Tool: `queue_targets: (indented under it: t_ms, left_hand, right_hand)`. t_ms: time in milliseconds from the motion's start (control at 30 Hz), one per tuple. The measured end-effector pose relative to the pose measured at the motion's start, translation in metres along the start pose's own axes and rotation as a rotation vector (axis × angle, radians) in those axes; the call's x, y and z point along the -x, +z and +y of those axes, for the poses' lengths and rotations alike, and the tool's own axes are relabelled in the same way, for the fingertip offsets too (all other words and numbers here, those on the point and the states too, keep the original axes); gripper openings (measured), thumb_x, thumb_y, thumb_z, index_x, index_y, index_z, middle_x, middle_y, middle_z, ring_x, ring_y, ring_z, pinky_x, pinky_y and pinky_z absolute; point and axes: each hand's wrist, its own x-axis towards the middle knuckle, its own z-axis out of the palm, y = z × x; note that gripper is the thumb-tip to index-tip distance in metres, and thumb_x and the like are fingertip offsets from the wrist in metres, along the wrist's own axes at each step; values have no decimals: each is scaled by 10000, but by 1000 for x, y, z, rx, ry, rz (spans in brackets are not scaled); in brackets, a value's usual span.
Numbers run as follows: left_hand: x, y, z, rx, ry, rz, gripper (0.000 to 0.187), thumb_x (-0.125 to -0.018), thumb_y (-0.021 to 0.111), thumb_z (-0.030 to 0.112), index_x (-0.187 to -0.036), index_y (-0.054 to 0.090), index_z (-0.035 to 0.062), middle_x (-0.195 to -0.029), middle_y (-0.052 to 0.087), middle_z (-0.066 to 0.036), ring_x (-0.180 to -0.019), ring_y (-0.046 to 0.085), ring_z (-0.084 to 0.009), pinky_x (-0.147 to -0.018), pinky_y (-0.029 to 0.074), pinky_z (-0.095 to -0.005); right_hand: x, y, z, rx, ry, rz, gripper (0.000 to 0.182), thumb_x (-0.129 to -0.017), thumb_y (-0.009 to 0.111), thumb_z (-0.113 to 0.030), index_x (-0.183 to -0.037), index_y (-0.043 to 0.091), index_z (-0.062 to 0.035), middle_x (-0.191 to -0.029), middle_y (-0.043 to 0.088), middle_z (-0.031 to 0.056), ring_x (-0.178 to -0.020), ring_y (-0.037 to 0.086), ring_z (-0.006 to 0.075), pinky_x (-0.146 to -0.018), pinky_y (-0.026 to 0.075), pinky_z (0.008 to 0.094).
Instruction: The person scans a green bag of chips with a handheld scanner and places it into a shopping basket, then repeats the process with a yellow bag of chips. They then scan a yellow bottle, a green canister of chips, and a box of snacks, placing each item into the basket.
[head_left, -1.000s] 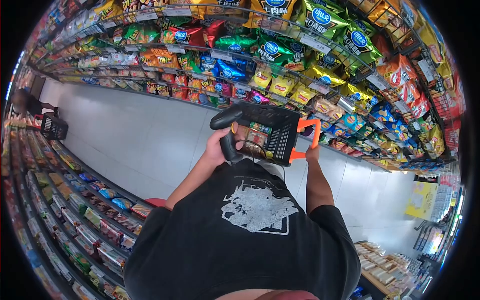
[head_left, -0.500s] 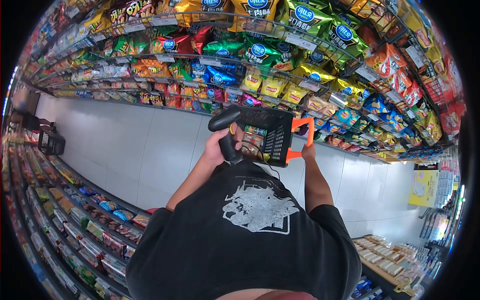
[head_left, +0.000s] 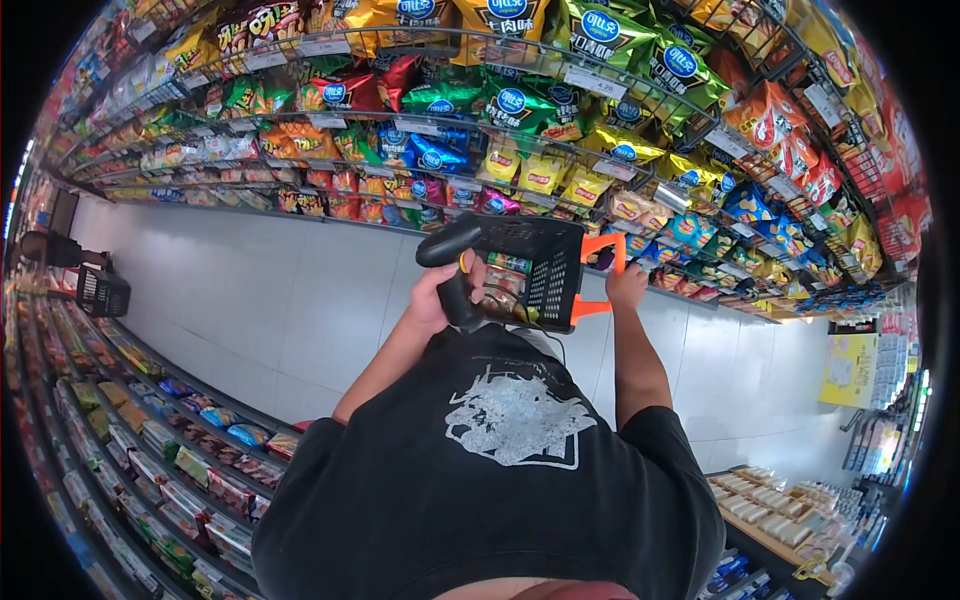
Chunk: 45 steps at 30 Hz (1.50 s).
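My left hand [head_left: 446,292] is wrapped around the grip of a black pistol-shaped handheld scanner [head_left: 452,245], with a thin dark cable trailing from it. Just beyond it is a black plastic shopping basket [head_left: 553,275] with perforated walls; several packaged items [head_left: 508,270] lie inside, partly hidden by the scanner and my hand. On the basket's right side is an orange handle [head_left: 617,255]. My right hand [head_left: 627,286] is closed at the outer end of that handle, its fingertips partly hidden.
Racks of bagged chips [head_left: 525,105] curve along the far side. Lower shelves of packaged snacks [head_left: 190,455] line the near left. Another black basket [head_left: 103,291] stands at the aisle's far left beside a dark figure. A yellow display box [head_left: 849,370] and a wooden-edged shelf [head_left: 765,530] are at right.
My right hand has shifted slightly up along the orange handle, and more of its back shows. The left hand, scanner and basket stay nearly where they were.
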Motion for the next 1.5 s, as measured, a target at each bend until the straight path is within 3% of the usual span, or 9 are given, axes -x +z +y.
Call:
queue_targets:
  t_ms: [133,367,433,567,700,833,1233,1367,1500]
  left_hand:
    - [6,-3,-1,52,-18,10,295,-878,601,326,-980,480,77,-880,522,-118,-750,542,-217,-708,466,-324]
    - [12,2,-7,49,35,-43,259,-886,569,288,-1000,473,76,-879,525,-100,-761,535,-200,-715,466,-321]
    - [15,5,-8,37,55,-44,265,-884,571,292,-998,473,74,-878,524,-105,-759,535,-199,-715,467,-321]
    - [22,10,2,9,67,-35,307,-872,588,331,-980,465,71,-859,509,-112,-772,512,-208,-709,459,-326]
    - [36,8,4,-7,54,15,323,-865,597,347,-970,462,73,-847,500,-109,-764,485,-206,-700,452,-325]
    - [39,7,1,8,104,15,331,-859,602,352,-970,461,74,-840,496,-108,-760,476,-205,-689,450,-322]
    - [38,9,9,59,123,43,297,-875,571,324,-970,459,65,-839,488,-110,-748,487,-219,-689,440,-335]
    - [29,8,0,63,94,19,297,-882,573,326,-970,462,65,-850,489,-111,-751,489,-215,-692,439,-333]
    - [25,7,-9,85,100,24,294,-886,574,328,-975,472,67,-856,493,-106,-756,497,-211,-697,440,-332]
  right_hand:
    - [-44,-16,-35,-171,-447,469,465,-847,732,-283,-1186,574,-8,-1186,557,243,-1125,542,431,-964,453,514]
    - [-83,-113,-145,-347,-526,669,760,-756,842,-421,-1324,506,-45,-1212,511,297,-1074,537,459,-941,454,513]
    - [-91,-123,-166,-346,-428,662,934,-721,856,-517,-1426,433,-76,-1264,465,331,-1103,531,477,-952,457,527]
    - [-92,-152,-199,-265,-175,163,1188,-632,829,-691,-1534,265,-163,-1383,372,329,-1237,487,476,-986,476,514]
    - [-90,-159,-224,-235,-70,77,1230,-627,818,-718,-1532,225,-134,-1426,327,322,-1262,479,464,-1004,477,483]
    - [-101,-153,-232,-204,17,150,1174,-642,802,-732,-1417,300,-7,-1425,344,312,-1255,498,431,-1013,469,450]
    - [-121,-121,-210,-261,-136,371,594,-841,773,-450,-1166,486,-45,-1190,512,206,-1027,637,404,-842,547,475]
    - [-121,-125,-206,-243,-150,311,579,-849,760,-447,-1219,473,-107,-1209,507,208,-1047,628,413,-869,535,489]
    - [-135,-125,-211,-191,-106,98,914,-762,779,-585,-1431,328,-155,-1336,474,251,-1177,580,419,-961,494,494]
